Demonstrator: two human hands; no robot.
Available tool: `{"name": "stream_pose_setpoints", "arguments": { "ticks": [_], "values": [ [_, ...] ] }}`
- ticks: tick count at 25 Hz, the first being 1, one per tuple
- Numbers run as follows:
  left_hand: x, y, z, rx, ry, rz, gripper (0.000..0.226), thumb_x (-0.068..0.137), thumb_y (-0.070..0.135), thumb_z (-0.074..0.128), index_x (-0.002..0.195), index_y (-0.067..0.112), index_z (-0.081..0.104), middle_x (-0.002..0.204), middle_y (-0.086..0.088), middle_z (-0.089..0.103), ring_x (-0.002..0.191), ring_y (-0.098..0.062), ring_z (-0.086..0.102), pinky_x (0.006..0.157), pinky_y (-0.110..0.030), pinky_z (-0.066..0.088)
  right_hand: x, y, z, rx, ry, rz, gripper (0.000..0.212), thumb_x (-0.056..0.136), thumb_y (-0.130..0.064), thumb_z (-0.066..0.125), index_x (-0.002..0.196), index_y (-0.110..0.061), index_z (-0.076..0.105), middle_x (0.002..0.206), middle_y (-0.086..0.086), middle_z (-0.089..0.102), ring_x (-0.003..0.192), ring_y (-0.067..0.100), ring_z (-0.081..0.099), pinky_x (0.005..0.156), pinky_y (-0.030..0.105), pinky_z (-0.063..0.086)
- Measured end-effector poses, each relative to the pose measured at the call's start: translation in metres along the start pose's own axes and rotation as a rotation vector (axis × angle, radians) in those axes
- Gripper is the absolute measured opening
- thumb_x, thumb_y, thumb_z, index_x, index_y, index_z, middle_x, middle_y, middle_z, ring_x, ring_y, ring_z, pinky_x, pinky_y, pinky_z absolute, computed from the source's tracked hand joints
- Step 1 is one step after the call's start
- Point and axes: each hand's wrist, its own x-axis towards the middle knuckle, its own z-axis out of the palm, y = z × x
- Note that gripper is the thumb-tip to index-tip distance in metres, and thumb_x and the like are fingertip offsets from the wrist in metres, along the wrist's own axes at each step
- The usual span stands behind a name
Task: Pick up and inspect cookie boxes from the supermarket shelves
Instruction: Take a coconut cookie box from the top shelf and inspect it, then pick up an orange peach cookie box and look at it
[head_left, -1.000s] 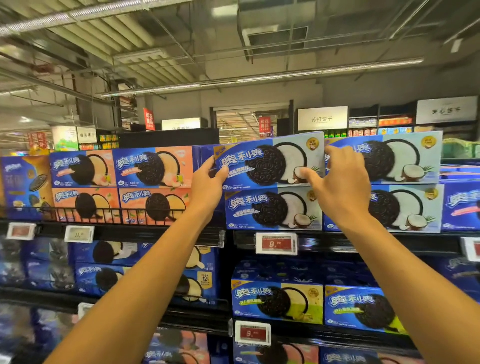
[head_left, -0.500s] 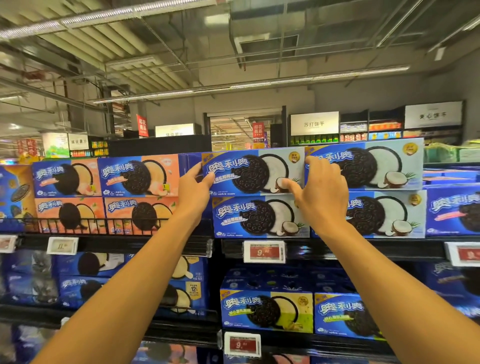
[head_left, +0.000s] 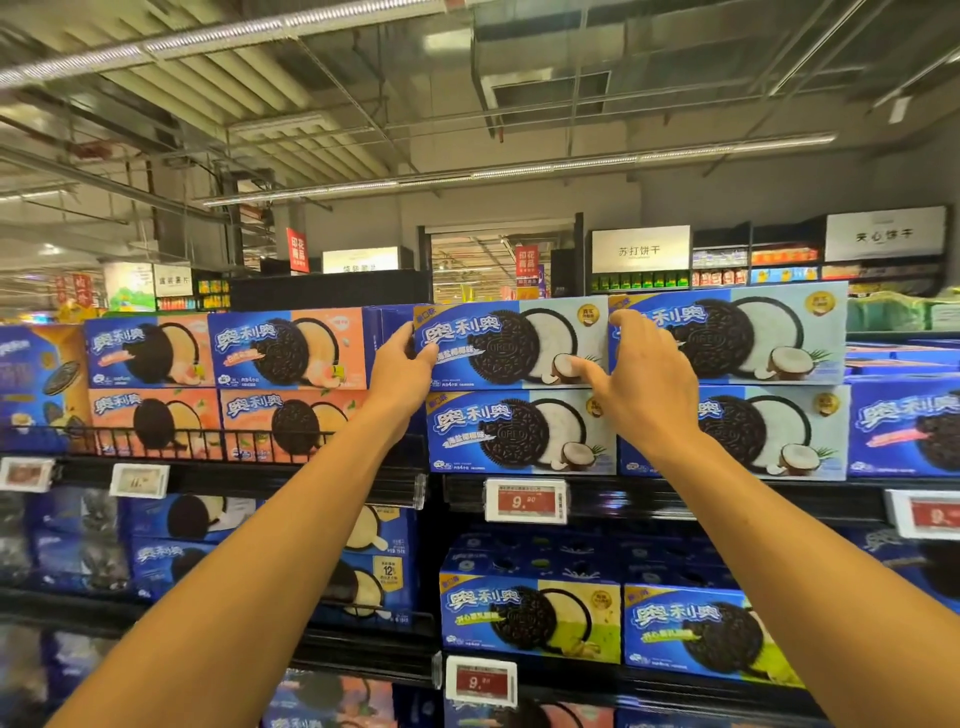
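Both hands up at top shelf (head_left: 649, 491): left hand (head_left: 400, 371) & right hand (head_left: 641, 379) have fingers clamped on ends of top coconut cookie box (head_left: 511, 345), stacked on a twin box (head_left: 519, 431), neighbor boxes (head_left: 727, 335) tight beside, price tag (head_left: 524, 500) below.

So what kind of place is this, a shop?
Yes, most likely a supermarket. Shelves are stacked with rows of cookie boxes, red price tags hang on the shelf edges, and aisle signs stand over more shelves behind.

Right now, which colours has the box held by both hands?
Blue on the left and pale blue on the right, seen in the head view: coconut cookie box.
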Motion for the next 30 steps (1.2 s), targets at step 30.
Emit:
{"name": "stream_pose_setpoints", "arguments": {
  "ticks": [30],
  "values": [
    [0.053, -0.073, -0.246, 0.019, 0.011, 0.059, 0.039, 0.097, 0.004, 0.047, 0.123, 0.032, 0.044, 0.109, 0.012, 0.059, 0.083, 0.012, 0.061, 0.067, -0.011, 0.051, -0.015, -0.242, 0.158, 0.681, -0.239, 0.394, 0.032, 0.088, -0.034, 0.068, 0.116, -0.023, 0.057, 0.11, -0.003, 0.067, 0.105, 0.024, 0.063, 0.093, 0.048, 0.052]
  ]
}}
